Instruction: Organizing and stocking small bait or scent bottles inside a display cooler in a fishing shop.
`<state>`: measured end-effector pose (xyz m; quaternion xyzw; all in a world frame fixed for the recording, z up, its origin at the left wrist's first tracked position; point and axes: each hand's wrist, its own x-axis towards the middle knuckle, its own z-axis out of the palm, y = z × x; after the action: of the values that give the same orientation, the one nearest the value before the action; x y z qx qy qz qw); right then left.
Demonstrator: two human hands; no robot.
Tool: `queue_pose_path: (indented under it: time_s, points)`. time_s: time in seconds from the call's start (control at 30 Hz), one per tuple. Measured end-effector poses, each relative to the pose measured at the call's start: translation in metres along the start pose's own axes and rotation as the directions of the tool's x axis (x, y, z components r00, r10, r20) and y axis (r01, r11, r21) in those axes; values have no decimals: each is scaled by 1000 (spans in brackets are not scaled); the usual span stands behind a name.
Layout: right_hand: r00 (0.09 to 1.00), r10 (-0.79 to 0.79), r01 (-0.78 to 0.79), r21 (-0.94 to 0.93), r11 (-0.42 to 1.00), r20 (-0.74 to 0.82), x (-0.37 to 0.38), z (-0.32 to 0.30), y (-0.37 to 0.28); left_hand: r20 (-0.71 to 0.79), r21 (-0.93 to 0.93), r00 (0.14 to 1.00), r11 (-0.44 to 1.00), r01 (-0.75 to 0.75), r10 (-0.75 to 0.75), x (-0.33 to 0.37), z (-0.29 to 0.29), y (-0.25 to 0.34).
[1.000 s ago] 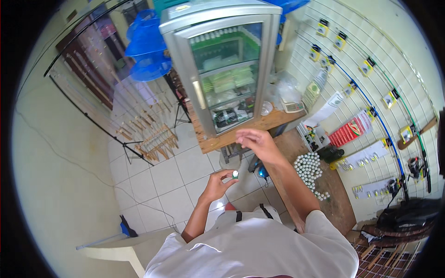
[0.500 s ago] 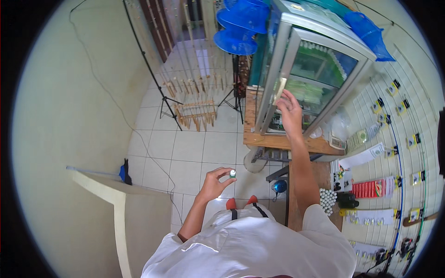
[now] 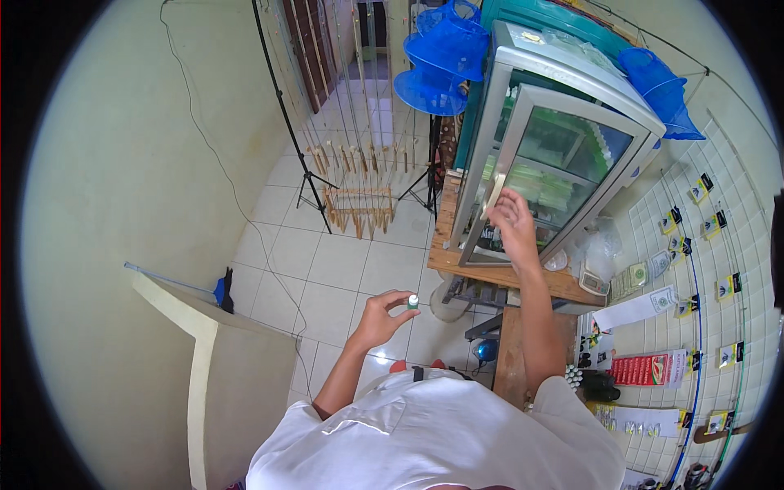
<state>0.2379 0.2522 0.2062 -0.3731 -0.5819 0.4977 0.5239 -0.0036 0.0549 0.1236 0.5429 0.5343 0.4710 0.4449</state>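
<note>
My left hand [image 3: 382,317] pinches a small green bottle [image 3: 412,305] with a white cap between thumb and fingers, above the tiled floor. With its arm stretched forward, my right hand [image 3: 514,222] has its fingers curled at the pale door handle [image 3: 494,194] of a glass-fronted cabinet. The glass door [image 3: 563,163] has a silver frame and stands ajar, with a dark gap along its upper edge. Behind the glass are shelves with green-tinted packs [image 3: 545,189]; darker items at the bottom are partly hidden by my hand.
The cabinet stands on a wooden table [image 3: 457,260]. Blue mesh nets [image 3: 441,57] hang beside it. Fishing rods stand in a wooden rack [image 3: 359,200] farther off. A low partition [image 3: 204,327] is at left; a slatted wall [image 3: 653,196] with hanging packets is at right.
The cabinet door has swung further open towards me, with my right hand at its handle. My left hand still holds the bottle. The whole view has shifted slightly.
</note>
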Motion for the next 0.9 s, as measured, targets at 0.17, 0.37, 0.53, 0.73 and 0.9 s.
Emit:
queue_pose_path:
  time_s: [0.17,0.37,0.53,0.73,0.9]
  points:
    - [995,18,-14,-39,999,101,-60,-33,-27,-40,-14,997,998,-63,62,13,24,-4]
    - [976,156,-157,-5,988,152,-135,-110,-54,-40,-32,998,998,-54,52,25,54,0]
    - [986,167,-168,-96,981,-21,-186,-168,-69,13,-51,997,996,-79,79,36,78,4]
    - [950,73,-148,-229,962,-303,-221,-219,-75,134,96,986,989,-116,103,52,97,19]
    - [846,-4,-129,-210,969,-534,-228,-232,-66,180,84,979,990,-114,97,57,114,20]
